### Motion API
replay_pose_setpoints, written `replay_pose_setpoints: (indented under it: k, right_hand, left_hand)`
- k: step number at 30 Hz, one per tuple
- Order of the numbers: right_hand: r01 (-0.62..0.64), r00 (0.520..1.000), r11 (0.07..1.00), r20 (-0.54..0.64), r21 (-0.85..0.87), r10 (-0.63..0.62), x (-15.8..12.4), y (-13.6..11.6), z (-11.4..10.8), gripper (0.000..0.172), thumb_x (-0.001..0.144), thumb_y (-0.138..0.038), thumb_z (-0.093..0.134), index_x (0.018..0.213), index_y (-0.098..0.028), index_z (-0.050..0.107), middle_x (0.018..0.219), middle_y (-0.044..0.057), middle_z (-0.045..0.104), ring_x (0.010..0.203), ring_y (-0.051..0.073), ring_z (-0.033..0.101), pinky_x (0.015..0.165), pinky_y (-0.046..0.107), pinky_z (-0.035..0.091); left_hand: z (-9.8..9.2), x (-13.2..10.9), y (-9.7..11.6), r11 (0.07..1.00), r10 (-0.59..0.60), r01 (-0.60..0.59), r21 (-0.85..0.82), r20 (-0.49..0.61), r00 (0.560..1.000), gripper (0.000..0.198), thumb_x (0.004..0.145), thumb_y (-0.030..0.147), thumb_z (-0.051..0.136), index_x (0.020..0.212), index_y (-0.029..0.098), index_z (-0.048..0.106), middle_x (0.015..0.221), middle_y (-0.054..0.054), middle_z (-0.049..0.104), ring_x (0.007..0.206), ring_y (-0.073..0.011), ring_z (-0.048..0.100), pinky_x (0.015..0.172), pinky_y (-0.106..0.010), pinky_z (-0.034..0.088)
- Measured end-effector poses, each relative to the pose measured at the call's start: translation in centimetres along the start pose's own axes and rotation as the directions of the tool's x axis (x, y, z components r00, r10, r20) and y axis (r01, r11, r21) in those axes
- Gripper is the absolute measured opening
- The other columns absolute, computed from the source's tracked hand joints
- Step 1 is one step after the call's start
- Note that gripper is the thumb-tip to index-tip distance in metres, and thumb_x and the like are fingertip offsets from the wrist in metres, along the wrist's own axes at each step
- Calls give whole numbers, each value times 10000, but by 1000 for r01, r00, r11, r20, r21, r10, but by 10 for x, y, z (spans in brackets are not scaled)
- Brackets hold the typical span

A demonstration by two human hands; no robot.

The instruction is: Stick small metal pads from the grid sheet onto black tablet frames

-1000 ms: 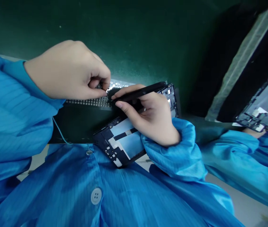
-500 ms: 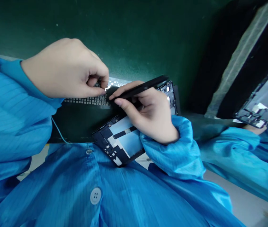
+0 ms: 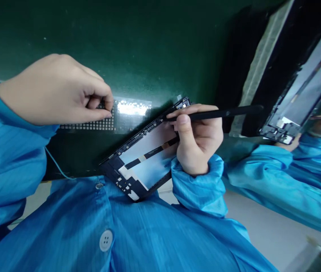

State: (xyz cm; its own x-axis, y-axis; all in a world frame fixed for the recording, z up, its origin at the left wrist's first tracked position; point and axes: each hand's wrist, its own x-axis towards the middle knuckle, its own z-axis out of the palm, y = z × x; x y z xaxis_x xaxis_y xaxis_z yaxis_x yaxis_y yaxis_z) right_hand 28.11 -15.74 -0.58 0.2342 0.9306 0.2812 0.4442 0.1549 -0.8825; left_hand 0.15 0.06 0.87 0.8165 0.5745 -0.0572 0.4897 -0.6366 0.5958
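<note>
Okay, the black device frame (image 3: 146, 155) with its blue film lies tilted between my hands, its lower corner almost at my blue smock (image 3: 149, 234). My right hand (image 3: 197, 139) curls firmly around a black stylus (image 3: 219, 113), thumb on top, the stylus's lower end at the frame's upper edge. My left hand (image 3: 55, 90) pinches shut just above a perforated metal mesh (image 3: 87, 126); I can't tell whether it holds anything. A dark green surface (image 3: 106, 45) offers wide room above.

Right hand's (image 3: 197, 139) black stylus (image 3: 223, 113) now points rightward.
</note>
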Motion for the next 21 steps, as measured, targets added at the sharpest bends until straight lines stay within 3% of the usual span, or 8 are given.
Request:
replay_pose_setpoints:
  k: [8, 12, 16, 18, 21]
  right_hand:
    - [-48, 998, 996, 34, -81, 51, -2, -3, -5, 102, 1139, -394, 708, 1193, -311, 738, 1076, 12, 760, 973, 201, 789, 939, 412, 690]
    - [-67, 987, 975, 127, -211, 95, 11, -27, -11, 92, 1116, -395, 744, 1125, -310, 776, 1008, 19, 752, 961, 226, 766, 993, 446, 694]
    - [-78, 989, 978, 112, -196, 101, 28, -50, -7, 54, 1091, -340, 776, 1130, -303, 775, 1079, 37, 790, 990, 240, 779, 946, 448, 690]
    - [-49, 974, 984, 209, -168, 84, 34, -54, 0, 76, 1085, -352, 787, 1142, -305, 773, 1088, 35, 811, 994, 244, 799, 930, 443, 704]
    - [16, 909, 992, 415, -123, 37, 39, -49, 13, 104, 1088, -373, 785, 1156, -295, 786, 1087, 17, 856, 1016, 236, 829, 948, 417, 722]
  left_hand:
    - [0, -2, 4, 990, -127, 130, -59, 46, 991, 688, 936, 765, 411, 935, 239, 854, 867, -34, 697, 821, -173, 605, 1056, -483, 538]
    - [-1, 0, 5, 991, -132, 132, -7, 63, 989, 657, 911, 744, 374, 908, 277, 837, 854, -37, 708, 774, -188, 591, 978, -422, 539]
    - [-4, 3, 10, 989, -123, 115, 91, 92, 988, 472, 915, 586, 492, 915, 267, 840, 839, -20, 719, 729, -177, 566, 935, -416, 546]
    - [-5, 5, 13, 985, -129, 114, 132, 116, 985, 322, 915, 477, 603, 913, 260, 841, 827, 5, 719, 719, -163, 566, 917, -392, 549]
    - [-8, 8, 19, 979, -145, 121, 163, 145, 979, 206, 941, 355, 669, 936, 248, 846, 841, 32, 728, 744, -149, 583, 931, -353, 550]
